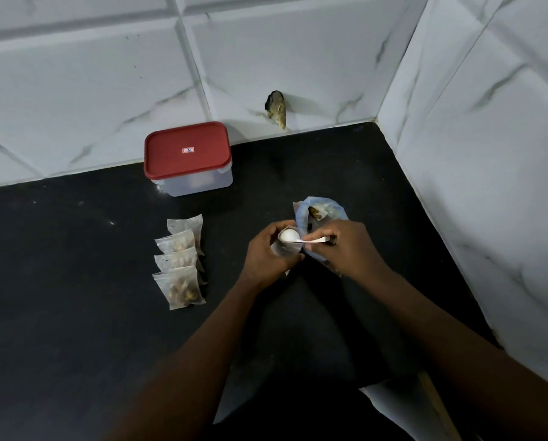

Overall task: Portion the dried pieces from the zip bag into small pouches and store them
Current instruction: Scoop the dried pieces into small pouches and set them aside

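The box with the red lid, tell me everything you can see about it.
The box is rectangular with rounded corners, a translucent, plastic-looking body and a red lid pressed on, with a small label at its centre. It stands upright on the black counter at the back, near the tiled wall, beyond the row of filled pouches. Something pale shows dimly inside. Nothing rests on it.

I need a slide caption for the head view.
Right hand holds white spoon at the pouch gripped by left hand.
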`<state>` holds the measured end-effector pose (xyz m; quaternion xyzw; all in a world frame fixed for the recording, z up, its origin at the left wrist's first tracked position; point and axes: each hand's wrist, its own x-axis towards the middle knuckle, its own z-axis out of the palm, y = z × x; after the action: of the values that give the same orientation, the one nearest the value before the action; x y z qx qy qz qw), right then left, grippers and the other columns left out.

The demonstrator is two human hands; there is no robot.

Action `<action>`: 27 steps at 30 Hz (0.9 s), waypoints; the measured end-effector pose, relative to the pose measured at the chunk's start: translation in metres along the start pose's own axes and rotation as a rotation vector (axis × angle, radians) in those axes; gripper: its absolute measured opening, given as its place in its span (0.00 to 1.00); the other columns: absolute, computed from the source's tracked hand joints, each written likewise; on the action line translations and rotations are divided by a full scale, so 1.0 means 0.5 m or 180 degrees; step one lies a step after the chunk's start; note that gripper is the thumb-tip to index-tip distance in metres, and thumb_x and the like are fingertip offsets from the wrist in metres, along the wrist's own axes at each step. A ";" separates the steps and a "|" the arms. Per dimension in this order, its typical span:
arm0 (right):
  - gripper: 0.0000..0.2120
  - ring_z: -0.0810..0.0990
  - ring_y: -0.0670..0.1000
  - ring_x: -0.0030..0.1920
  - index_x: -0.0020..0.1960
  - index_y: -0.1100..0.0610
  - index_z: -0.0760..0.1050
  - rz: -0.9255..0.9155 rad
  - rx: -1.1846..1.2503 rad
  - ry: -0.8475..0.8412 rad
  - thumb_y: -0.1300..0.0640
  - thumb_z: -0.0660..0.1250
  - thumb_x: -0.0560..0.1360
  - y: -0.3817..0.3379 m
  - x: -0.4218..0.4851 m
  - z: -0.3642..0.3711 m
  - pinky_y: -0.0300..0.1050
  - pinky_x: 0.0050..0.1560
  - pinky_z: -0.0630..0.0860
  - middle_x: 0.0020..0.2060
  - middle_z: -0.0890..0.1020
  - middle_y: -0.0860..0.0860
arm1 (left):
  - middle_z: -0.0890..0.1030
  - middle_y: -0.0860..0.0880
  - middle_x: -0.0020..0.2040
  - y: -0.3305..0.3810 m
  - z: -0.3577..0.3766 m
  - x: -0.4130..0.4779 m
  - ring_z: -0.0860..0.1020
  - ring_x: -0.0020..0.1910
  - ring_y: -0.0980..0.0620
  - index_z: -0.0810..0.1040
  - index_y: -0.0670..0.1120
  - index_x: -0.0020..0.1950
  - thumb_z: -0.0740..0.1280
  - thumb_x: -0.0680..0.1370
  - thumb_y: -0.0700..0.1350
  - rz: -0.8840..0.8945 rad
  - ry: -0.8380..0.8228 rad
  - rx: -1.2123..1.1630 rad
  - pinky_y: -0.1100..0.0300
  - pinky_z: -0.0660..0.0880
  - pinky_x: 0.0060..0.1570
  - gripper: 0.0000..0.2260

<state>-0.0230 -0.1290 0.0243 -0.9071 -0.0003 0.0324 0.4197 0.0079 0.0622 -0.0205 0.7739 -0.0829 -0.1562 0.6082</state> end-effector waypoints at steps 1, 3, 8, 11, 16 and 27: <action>0.08 0.83 0.39 0.48 0.53 0.56 0.86 -0.0329 -0.0102 0.0163 0.60 0.77 0.74 0.001 -0.006 0.008 0.32 0.53 0.77 0.47 0.86 0.47 | 0.83 0.53 0.60 0.001 0.000 -0.001 0.81 0.60 0.61 0.78 0.46 0.66 0.79 0.70 0.33 0.0022 0.0011 -0.0023 0.70 0.76 0.56 0.26; 0.06 0.82 0.42 0.49 0.52 0.60 0.86 -0.0776 -0.0261 0.0436 0.62 0.74 0.76 -0.001 -0.021 0.018 0.32 0.54 0.76 0.48 0.85 0.51 | 0.83 0.53 0.61 0.001 0.000 -0.001 0.81 0.61 0.60 0.79 0.45 0.66 0.78 0.70 0.32 0.0084 0.0051 -0.0041 0.69 0.76 0.57 0.26; 0.10 0.81 0.47 0.50 0.53 0.59 0.85 -0.1079 -0.0612 0.0710 0.57 0.67 0.79 0.004 -0.043 0.024 0.41 0.53 0.77 0.48 0.84 0.51 | 0.82 0.56 0.61 -0.002 -0.007 0.000 0.79 0.62 0.64 0.78 0.47 0.66 0.79 0.70 0.32 0.0161 0.0051 0.0056 0.71 0.74 0.58 0.27; 0.06 0.83 0.43 0.48 0.54 0.56 0.85 -0.0779 -0.0089 0.0803 0.59 0.74 0.77 0.003 -0.050 0.021 0.37 0.50 0.78 0.47 0.85 0.47 | 0.82 0.57 0.60 -0.004 -0.008 -0.002 0.79 0.60 0.67 0.78 0.47 0.67 0.78 0.70 0.32 0.0143 0.0063 0.0117 0.72 0.74 0.56 0.27; 0.07 0.82 0.49 0.40 0.53 0.52 0.86 0.1290 0.2062 0.0632 0.59 0.75 0.75 -0.020 -0.055 0.015 0.41 0.39 0.79 0.42 0.87 0.50 | 0.82 0.56 0.62 -0.005 -0.009 0.001 0.79 0.62 0.63 0.78 0.51 0.67 0.79 0.70 0.36 0.0142 -0.0001 0.0232 0.70 0.75 0.59 0.28; 0.09 0.82 0.48 0.44 0.55 0.60 0.83 0.1857 0.3316 0.0325 0.56 0.71 0.78 -0.015 -0.050 -0.005 0.43 0.43 0.79 0.47 0.86 0.55 | 0.81 0.57 0.62 0.013 -0.006 -0.002 0.79 0.63 0.63 0.76 0.50 0.68 0.78 0.71 0.34 0.0279 -0.0014 0.0140 0.71 0.74 0.59 0.28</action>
<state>-0.0477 -0.1267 0.0331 -0.5450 0.2849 0.0985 0.7824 0.0084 0.0636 -0.0135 0.7823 -0.1214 -0.1294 0.5971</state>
